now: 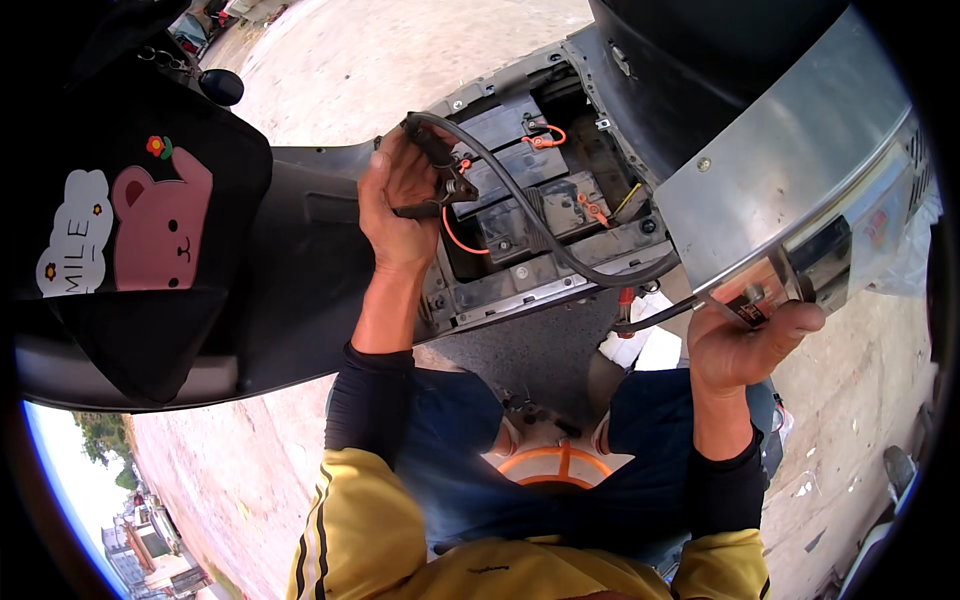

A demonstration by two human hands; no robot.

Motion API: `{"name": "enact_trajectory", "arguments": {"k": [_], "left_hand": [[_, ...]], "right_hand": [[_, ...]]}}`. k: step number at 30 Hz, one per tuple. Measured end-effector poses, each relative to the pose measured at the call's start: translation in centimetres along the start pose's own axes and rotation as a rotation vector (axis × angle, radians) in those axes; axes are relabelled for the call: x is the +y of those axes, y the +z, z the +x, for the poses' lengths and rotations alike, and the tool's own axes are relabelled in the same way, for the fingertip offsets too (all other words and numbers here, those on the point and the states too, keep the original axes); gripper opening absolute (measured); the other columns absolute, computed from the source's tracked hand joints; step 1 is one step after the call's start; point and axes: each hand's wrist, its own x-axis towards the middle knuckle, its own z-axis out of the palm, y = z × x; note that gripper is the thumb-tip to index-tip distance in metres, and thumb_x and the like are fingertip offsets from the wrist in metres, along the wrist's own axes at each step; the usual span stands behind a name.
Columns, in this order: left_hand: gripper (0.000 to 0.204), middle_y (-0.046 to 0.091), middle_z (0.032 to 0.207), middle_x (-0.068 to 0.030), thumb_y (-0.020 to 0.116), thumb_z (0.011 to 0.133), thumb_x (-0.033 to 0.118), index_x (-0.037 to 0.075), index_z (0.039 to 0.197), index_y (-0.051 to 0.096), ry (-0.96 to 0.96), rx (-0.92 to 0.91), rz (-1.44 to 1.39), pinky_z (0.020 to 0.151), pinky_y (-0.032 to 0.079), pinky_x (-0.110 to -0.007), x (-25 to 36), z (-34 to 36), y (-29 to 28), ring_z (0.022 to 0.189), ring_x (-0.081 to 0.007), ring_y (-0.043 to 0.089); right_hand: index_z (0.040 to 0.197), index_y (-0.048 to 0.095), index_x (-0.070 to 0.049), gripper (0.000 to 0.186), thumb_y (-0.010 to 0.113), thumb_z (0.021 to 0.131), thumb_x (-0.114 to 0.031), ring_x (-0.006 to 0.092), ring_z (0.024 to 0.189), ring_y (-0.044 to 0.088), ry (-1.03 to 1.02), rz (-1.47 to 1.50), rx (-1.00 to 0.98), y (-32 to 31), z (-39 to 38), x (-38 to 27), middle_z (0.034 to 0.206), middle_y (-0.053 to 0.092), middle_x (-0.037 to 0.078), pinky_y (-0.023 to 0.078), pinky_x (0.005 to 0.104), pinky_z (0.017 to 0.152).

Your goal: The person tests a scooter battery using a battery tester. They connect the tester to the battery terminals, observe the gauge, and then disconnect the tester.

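My left hand (pixel 400 215) grips a black clamp (pixel 450 185) on a thick black cable (pixel 530 210), over the open battery compartment (pixel 480 300) of a scooter. Inside are several dark batteries (pixel 510 165) with orange wires (pixel 545 138). My right hand (pixel 745 345) grips the lower front of a silver metal box (pixel 800 150), thumb beside its dark knob (pixel 800 287); the fingers are partly hidden behind it. A red clamp (pixel 626 305) hangs below the compartment, left of that hand.
The scooter's black front (pixel 110 320), with a pink bear decal (pixel 160 240) and dangling keys, fills the left. A black seat or cover (pixel 690 40) rises at top right. An orange round-framed object (pixel 530 460) lies between my legs on pale, littered ground (pixel 830 420).
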Motion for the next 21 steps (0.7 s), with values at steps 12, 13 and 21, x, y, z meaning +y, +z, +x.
{"name": "enact_trajectory", "arguments": {"k": [12,13,21], "left_hand": [[0.066,0.061,0.132,-0.0251,0.041,0.097,0.043,-0.009,0.134,0.054,-0.070,-0.112,-0.126,0.112,0.041,-0.047,-0.1,5.0,0.4,0.124,-0.0372,0.059],[0.065,0.061,0.131,-0.0251,0.041,0.097,0.043,-0.009,0.134,0.054,-0.071,-0.130,-0.112,0.111,0.041,-0.047,-0.1,5.3,1.2,0.122,-0.0368,0.060],[0.041,0.070,0.101,-0.0211,0.047,0.096,0.033,-0.004,0.107,0.061,-0.065,-0.129,-0.127,0.091,0.054,-0.043,-3.2,9.5,4.6,0.094,-0.0312,0.070]], "right_hand": [[0.104,0.049,-0.007,0.045,0.046,0.104,-0.052,0.0174,0.069,0.062,0.123,-0.093,-0.038,-1.3,-1.4,0.1,0.079,0.069,0.016,0.049,0.0292,0.068],[0.104,0.049,-0.007,0.045,0.047,0.104,-0.052,0.0178,0.070,0.062,0.147,-0.066,-0.029,-1.6,-1.6,-0.1,0.080,0.069,0.016,0.049,0.0298,0.069],[0.112,0.050,-0.008,0.047,0.050,0.101,-0.055,0.0212,0.076,0.065,0.355,0.182,0.086,-4.5,-2.9,-1.0,0.086,0.070,0.016,0.051,0.0348,0.074]]}}
